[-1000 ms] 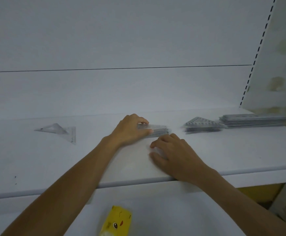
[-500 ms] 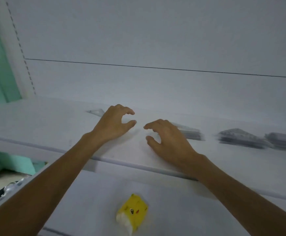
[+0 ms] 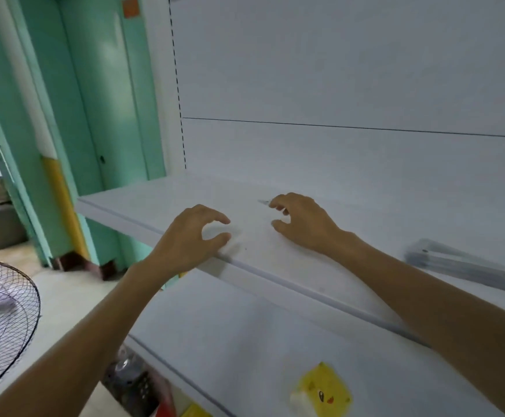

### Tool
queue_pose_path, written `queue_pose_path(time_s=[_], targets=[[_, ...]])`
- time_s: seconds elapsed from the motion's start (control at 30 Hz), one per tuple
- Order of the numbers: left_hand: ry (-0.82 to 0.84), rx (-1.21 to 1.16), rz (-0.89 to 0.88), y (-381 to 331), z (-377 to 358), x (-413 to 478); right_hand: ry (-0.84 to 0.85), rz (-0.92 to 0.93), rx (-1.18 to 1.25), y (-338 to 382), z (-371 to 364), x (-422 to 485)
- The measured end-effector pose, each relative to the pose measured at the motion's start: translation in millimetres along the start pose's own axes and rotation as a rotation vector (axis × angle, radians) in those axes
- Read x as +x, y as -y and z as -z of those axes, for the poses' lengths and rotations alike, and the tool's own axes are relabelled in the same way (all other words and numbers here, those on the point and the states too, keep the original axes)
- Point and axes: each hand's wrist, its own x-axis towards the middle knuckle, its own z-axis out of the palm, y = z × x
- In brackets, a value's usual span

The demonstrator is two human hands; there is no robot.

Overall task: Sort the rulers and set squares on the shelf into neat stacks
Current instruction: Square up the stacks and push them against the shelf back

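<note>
On the upper white shelf [image 3: 143, 203], your left hand [image 3: 197, 236] hovers at the front edge with fingers loosely curled, thumb and forefinger apart, nothing between them. Your right hand [image 3: 302, 224] lies farther back on the same shelf, fingers arched, thumb held apart from them, gripping nothing visible. A set square [image 3: 263, 202], clear and only partly seen as a grey tip, lies flat just beside the right fingertips [image 3: 272, 205]; whether they touch it cannot be told. A stack of rulers [image 3: 462, 266], blurred, rests on the shelf well to your right, beyond the right forearm. On the lower shelf [image 3: 245, 350] sits a yellow pack [image 3: 325, 392]. A standing fan [image 3: 1, 320] shows at the left edge.
</note>
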Motion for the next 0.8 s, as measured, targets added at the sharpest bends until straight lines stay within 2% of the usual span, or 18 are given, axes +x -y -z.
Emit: queue_pose_path(time_s=[0.1,0.23,0.4,0.63,0.8], targets=[[0.053,-0.045,-0.046,28.6,1.1,28.4,-0.018,-0.063,-0.063,-4.4,-4.3,28.5],[0.13,-0.061,-0.136,67.7,-2.2,77.9,0.002,-0.272,-0.133,-21.8,-6.7,50.6],[0.305,-0.092,-0.274,85.2,-30.7,146.4,0.024,-0.463,-0.147,-41.4,-5.3,53.2],[0.525,-0.052,-0.398,77.2,-80.7,193.7,0.076,-0.517,-0.213,-35.1,-30.4,74.5],[0.574,0.053,-0.504,85.6,-86.1,196.1,0.113,-0.547,-0.221,-35.1,-48.5,92.0]])
